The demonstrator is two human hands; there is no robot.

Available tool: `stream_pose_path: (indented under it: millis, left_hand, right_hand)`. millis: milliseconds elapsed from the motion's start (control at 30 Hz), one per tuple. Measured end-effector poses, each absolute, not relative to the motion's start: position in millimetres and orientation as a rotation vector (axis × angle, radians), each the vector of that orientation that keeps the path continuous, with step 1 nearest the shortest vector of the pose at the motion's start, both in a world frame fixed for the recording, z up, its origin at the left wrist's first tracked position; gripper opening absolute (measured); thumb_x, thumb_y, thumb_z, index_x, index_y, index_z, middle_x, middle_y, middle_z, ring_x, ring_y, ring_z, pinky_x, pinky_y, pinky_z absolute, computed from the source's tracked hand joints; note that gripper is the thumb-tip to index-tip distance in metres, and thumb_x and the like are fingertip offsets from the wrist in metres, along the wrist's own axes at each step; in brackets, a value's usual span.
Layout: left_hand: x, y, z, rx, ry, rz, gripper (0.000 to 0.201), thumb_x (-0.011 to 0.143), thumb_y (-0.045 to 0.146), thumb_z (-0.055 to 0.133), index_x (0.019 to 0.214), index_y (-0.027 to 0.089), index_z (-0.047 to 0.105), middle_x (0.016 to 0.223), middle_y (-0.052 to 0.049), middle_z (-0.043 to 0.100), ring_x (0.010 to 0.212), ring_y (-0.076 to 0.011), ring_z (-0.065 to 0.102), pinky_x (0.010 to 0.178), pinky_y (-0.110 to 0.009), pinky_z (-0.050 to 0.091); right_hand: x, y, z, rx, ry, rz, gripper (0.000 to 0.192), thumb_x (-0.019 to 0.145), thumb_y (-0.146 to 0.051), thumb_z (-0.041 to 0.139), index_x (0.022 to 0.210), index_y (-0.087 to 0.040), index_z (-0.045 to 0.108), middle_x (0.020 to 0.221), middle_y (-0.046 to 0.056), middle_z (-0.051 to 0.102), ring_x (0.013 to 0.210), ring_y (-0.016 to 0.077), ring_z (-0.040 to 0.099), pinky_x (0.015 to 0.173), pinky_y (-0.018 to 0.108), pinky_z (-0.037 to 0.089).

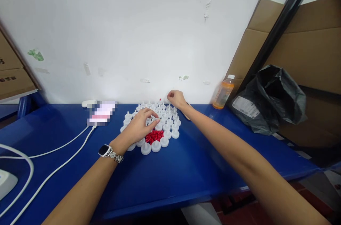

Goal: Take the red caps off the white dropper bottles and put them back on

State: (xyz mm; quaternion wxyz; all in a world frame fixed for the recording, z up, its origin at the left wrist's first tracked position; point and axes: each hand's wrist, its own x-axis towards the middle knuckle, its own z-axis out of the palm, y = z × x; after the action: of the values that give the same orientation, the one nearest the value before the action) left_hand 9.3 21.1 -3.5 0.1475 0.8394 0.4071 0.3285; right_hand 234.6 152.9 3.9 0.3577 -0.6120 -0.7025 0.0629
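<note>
Many white round nozzle caps stand spout-up in a cluster on the blue table. A pile of small red tips lies among them near the front. My left hand is over the left part of the cluster, its thumb and index finger closed around the spout of a white nozzle cap. At the far right edge of the cluster, my right hand is raised with its fingertips pinched together. Whatever they hold, if anything, is too small to make out. One cap at the back carries a red tip.
The blue table runs along a white wall. At left are a blurred phone and white cables. An orange drink bottle, a dark plastic bag and cardboard stand on the right.
</note>
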Motion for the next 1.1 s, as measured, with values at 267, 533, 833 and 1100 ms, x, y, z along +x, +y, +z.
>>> stream_pose_path:
  millis: [267,533,833,1100]
  left_hand:
    - [8.4,25.1,-7.6,2.497,1.173,0.935,0.027,0.094,0.045,0.052,0.099,0.023,0.067,0.110,-0.008,0.064,0.105,-0.0277,0.058,0.093,-0.045,0.046]
    - [8.7,28.1,-6.9,2.687,1.281,0.911,0.026,0.097,0.042,0.048,0.100,0.022,0.065,0.110,-0.008,0.063,0.103,-0.0286,0.056,0.091,-0.048,0.041]
    - [9.0,22.0,2.6,2.735,1.340,0.996,0.037,0.102,0.045,0.038,0.090,0.021,0.064,0.097,-0.007,0.063,0.095,-0.0252,0.055,0.084,-0.042,0.039]
    - [4.5,20.5,2.5,2.668,1.354,1.005,0.037,0.102,0.046,0.038,0.093,0.022,0.065,0.099,-0.005,0.063,0.097,-0.0243,0.057,0.084,-0.042,0.039]
  right_hand:
    - [227.8,166.7,-14.2,-1.677,-1.878,0.227,0.018,0.075,-0.012,0.063,0.084,-0.016,0.077,0.085,0.008,0.076,0.081,0.0177,0.068,0.075,0.023,0.049]
    - [223.3,161.5,-9.9,-1.744,-1.890,0.178,0.022,0.082,-0.020,0.061,0.098,-0.018,0.076,0.097,0.010,0.076,0.089,0.0198,0.069,0.080,0.025,0.050]
    - [192.3,171.2,4.6,-1.820,-1.964,0.065,0.022,0.079,-0.027,0.066,0.097,-0.017,0.075,0.109,0.016,0.073,0.101,0.0290,0.068,0.085,0.036,0.049]
    - [185.8,168.5,5.1,-1.826,-1.923,0.051,0.016,0.080,-0.020,0.062,0.090,-0.019,0.074,0.098,0.013,0.074,0.093,0.0265,0.069,0.080,0.034,0.049]
